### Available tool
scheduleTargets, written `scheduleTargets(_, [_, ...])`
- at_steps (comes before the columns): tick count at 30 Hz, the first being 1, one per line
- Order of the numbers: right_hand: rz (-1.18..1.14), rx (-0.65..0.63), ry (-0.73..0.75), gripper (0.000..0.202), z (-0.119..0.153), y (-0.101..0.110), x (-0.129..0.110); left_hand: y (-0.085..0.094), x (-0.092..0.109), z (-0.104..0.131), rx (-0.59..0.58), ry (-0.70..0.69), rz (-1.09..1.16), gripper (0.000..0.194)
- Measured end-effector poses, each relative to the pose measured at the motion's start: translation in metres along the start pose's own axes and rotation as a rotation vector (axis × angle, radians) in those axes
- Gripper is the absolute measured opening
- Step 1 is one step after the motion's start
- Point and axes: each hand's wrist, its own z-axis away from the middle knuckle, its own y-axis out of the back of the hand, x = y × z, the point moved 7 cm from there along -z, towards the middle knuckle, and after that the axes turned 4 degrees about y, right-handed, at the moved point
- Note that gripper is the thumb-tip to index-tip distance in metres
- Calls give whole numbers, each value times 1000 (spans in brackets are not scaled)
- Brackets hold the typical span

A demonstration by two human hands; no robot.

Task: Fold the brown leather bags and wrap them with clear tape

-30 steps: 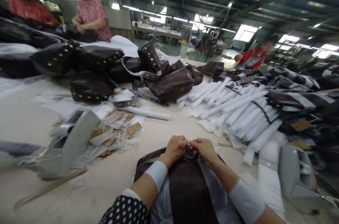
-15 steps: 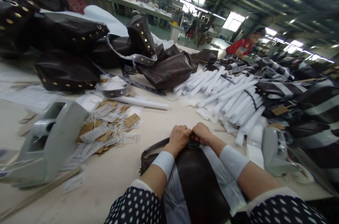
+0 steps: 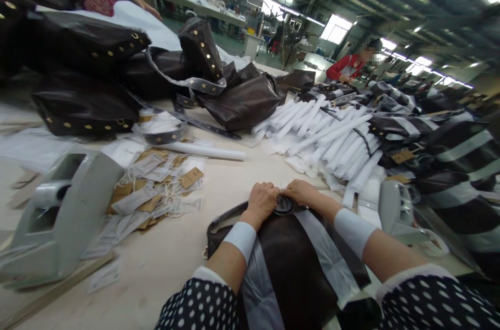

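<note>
Bag (image 3: 295,252), lying on the near middle of the table (image 3: 156,267), with a strap (image 3: 230,211) at its left. The left hand (image 3: 263,200) and right hand (image 3: 300,192) meet at its far edge around a dark disc (image 3: 284,206); the fingers sit narrow at the disc's far rim, though from my remote view I cannot tell what, if anything, they pinch. Done, as I read it: pale strips (image 3: 322,252) cross the bag, as on the banded bags (image 3: 461,194) heaped at right. Remaining, in my judgement: the work at the disc, since both hands are occupied there. I see no tag on this bag; loose tags (image 3: 191,178) lie at left, near the left dispenser (image 3: 66,210). A right dispenser (image 3: 390,207) and white rolls (image 3: 332,148) lie at right; on the far left bags (image 3: 242,103) I make out no strips
</note>
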Motion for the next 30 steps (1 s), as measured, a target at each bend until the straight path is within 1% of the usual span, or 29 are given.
scheduleTargets(3, [162, -126, -16, 39, 5, -1, -5, 0, 0, 0, -3, 6, -6, 22])
scheduleTargets(4, [208, -149, -9, 38, 6, 0, -7, 0, 0, 0, -4, 8, -9, 21])
scheduleTargets(6, [288, -176, 16, 38, 7, 0, -12, 0, -1, 0, -7, 13, -14, 20])
scheduleTargets(9, [372, -178, 63, 39, 7, -2, -16, 1, -1, 0, -12, 16, -25, 19])
scheduleTargets(14, [416, -105, 104, 33, 8, -7, -17, 1, 1, 0, -21, 17, -51, 19])
scheduleTargets(16, [410, -54, 114, 31, 13, -6, -18, 2, 2, 1, -20, 22, -62, 19])
scheduleTargets(20, [381, 76, 124, 34, 27, -1, -18, 4, 3, 1, -8, 37, -77, 17])
scheduleTargets(23, [355, 148, 199, 26, 36, 1, -21, 4, 3, 2, -3, 42, -79, 16])
scheduleTargets(26, [331, 164, 297, 23, 39, -2, -26, 5, 3, 2, 4, 48, -81, 17])
scheduleTargets(30, [321, 163, 335, 28, 39, -7, -29, 6, 4, 2, 17, 59, -82, 18])
